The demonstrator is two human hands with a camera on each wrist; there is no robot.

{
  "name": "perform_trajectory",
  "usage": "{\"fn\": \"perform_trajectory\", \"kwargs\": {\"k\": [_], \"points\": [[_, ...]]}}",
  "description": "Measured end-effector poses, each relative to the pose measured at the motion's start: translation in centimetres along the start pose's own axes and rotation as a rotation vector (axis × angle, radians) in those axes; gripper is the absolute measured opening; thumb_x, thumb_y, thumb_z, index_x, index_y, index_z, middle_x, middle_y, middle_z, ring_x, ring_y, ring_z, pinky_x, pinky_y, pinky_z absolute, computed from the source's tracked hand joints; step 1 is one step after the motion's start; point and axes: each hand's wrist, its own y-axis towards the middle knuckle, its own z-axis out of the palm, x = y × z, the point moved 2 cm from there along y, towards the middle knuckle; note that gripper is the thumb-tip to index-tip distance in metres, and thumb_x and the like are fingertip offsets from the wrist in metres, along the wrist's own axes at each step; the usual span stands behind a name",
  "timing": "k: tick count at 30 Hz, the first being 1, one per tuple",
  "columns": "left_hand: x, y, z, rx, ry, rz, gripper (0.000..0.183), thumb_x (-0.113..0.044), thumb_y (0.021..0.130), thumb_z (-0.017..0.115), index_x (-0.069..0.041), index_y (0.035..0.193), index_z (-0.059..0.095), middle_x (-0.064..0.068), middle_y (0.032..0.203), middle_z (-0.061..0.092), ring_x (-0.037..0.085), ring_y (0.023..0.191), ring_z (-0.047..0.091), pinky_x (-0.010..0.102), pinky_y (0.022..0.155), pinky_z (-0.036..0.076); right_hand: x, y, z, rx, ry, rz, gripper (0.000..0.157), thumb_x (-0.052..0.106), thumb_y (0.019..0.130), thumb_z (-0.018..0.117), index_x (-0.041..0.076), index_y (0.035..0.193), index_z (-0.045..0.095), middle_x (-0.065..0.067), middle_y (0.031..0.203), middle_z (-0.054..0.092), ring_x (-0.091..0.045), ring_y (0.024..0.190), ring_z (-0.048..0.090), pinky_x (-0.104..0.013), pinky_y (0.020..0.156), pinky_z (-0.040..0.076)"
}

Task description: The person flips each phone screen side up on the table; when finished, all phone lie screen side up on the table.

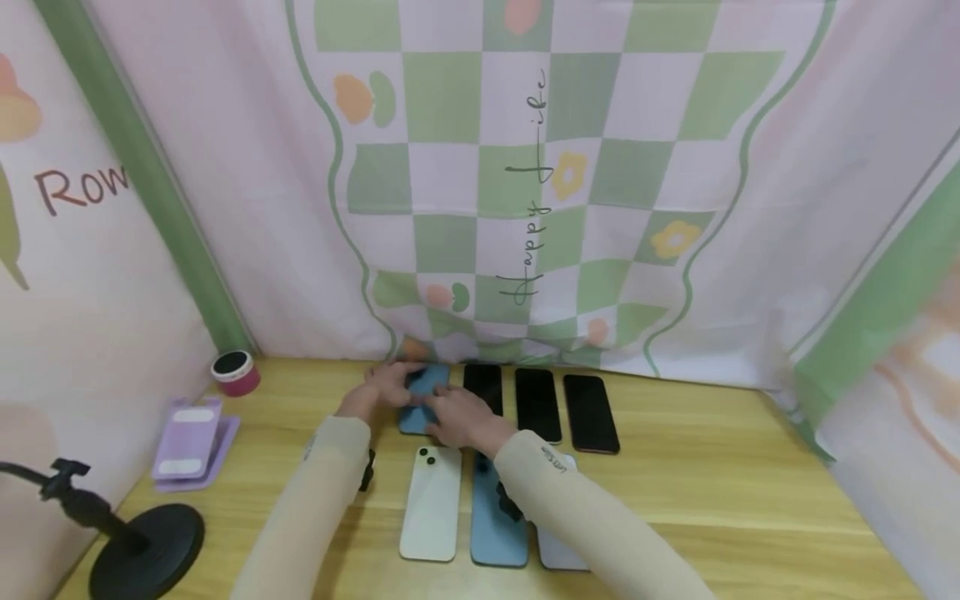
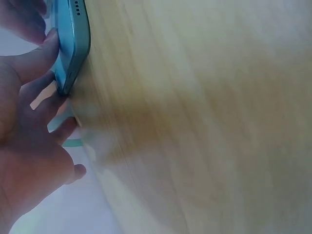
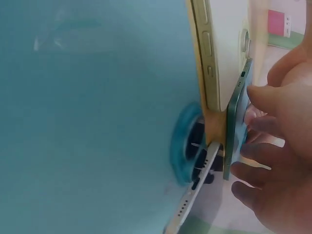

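Observation:
A blue phone lies back side up at the left end of the far row, against the curtain. My left hand is at its left side; in the left wrist view the thumb rests on its back and the other fingers spread by its corner. From the right, my right hand reaches over the same phone, its fingers loosely extended along the surface in the right wrist view. Nearer stand a cream phone, a second blue phone and a pale phone, partly hidden by the right sleeve.
Three phones with dark screens up, one beside the blue phone, another, and a third, continue the far row. At left are a pink jar, a lilac phone stand and a black round base. Curtains border the table.

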Motion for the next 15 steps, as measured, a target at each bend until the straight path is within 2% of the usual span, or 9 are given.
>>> {"fn": "perform_trajectory", "kwargs": {"k": [4,7,11,15], "points": [[0.03,-0.16,0.04,0.006,-0.026,-0.011,0.07,-0.035,0.095,0.072,-0.014,0.157,0.047,0.018,0.164,0.043,0.048,0.152,0.036,0.076,0.119,0.025,-0.48,0.42,0.76,-0.036,0.011,-0.003,0.042,0.03,0.104,0.061,0.012,0.142,0.063,-0.012,0.142,0.064,-0.028,0.122,0.068,-0.041,0.103,0.057],[0.11,-0.28,0.0,0.016,-0.056,-0.018,0.07,-0.034,0.095,0.071,-0.014,0.158,0.045,0.019,0.166,0.041,0.048,0.154,0.032,0.078,0.12,0.02,-0.62,0.58,1.01,-0.04,0.007,-0.007,0.04,0.031,0.104,0.061,0.007,0.135,0.066,-0.013,0.139,0.065,-0.028,0.12,0.069,-0.04,0.102,0.058],[0.34,-0.14,0.06,0.03,-0.066,-0.025,0.068,-0.029,0.097,0.069,-0.015,0.158,0.044,0.018,0.167,0.038,0.048,0.156,0.029,0.08,0.121,0.016,-0.46,0.43,0.82,-0.011,-0.01,-0.002,0.046,0.038,0.103,0.063,0.006,0.136,0.066,-0.014,0.147,0.062,-0.029,0.126,0.067,-0.04,0.107,0.056],[0.43,0.15,0.12,0.036,-0.068,-0.027,0.066,-0.024,0.097,0.068,-0.015,0.158,0.044,0.019,0.167,0.037,0.048,0.156,0.028,0.079,0.122,0.016,-0.4,0.44,0.85,0.006,-0.036,-0.001,0.052,0.042,0.101,0.066,0.007,0.14,0.064,-0.014,0.151,0.059,-0.029,0.131,0.063,-0.039,0.11,0.055]]}}
